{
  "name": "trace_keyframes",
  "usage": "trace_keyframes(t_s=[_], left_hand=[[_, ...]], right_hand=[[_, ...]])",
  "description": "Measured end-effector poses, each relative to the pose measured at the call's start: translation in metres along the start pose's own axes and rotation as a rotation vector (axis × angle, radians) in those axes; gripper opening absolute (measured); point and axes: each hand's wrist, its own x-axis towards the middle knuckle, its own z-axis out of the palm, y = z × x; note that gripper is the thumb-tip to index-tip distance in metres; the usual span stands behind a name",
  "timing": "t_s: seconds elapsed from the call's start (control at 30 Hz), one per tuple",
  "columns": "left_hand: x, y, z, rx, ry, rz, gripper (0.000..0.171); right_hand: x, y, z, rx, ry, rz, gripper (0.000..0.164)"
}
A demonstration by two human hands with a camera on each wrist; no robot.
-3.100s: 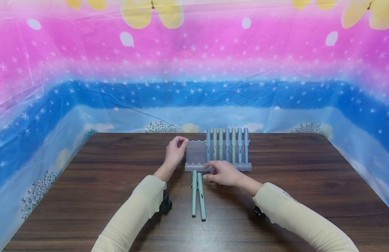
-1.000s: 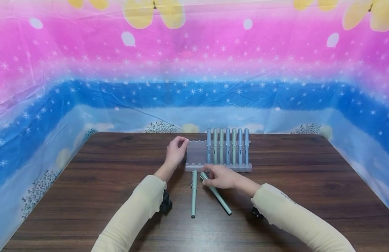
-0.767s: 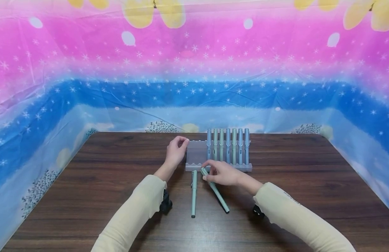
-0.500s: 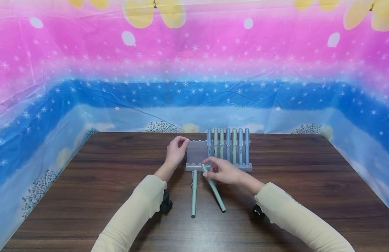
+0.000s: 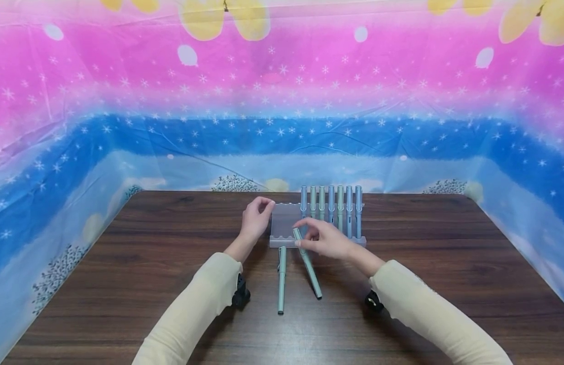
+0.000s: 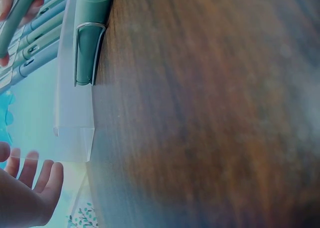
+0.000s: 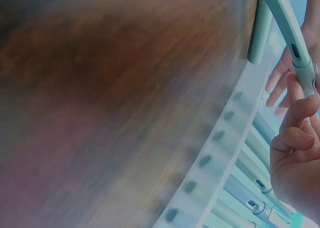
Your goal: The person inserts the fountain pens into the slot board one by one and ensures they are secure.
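Note:
My left hand (image 5: 254, 218) pinches the left edge of a clear plastic pen stand (image 5: 284, 223) between thumb and fingers. In the left wrist view the fingers of that hand (image 6: 37, 193) spread behind the panel. My right hand (image 5: 327, 239) pinches a pale green pen (image 5: 311, 271) near its capped end, just in front of the stand. The pen slants, cap end raised, its other end low toward me. The right wrist view shows the clip of this pen (image 7: 285, 22) by the fingertips. A second green pen (image 5: 281, 284) lies on the table, left of it.
Several blue and green capped pens (image 5: 331, 197) stand in the right part of the stand; my right hand hides some lower ends. Bare notches (image 5: 282, 238) line its left part. The dark wooden table (image 5: 172, 243) is backed by a printed cloth (image 5: 282, 137).
My right hand has taken hold of the right-hand green pen, swung it away from the other and raised its cap end toward the stand. The left hand stays put.

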Motion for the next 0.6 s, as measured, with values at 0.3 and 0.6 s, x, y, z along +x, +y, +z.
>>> trace_keyframes(t_s=[0.3, 0.6], left_hand=[[-0.001, 0.003, 0.0, 0.024, 0.003, 0.004, 0.019], [-0.001, 0.003, -0.001, 0.035, 0.006, -0.002, 0.018]], right_hand=[[0.003, -0.013, -0.01, -0.019, 0.019, 0.012, 0.035], [0.01, -0.018, -0.021, -0.011, 0.039, -0.005, 0.036]])
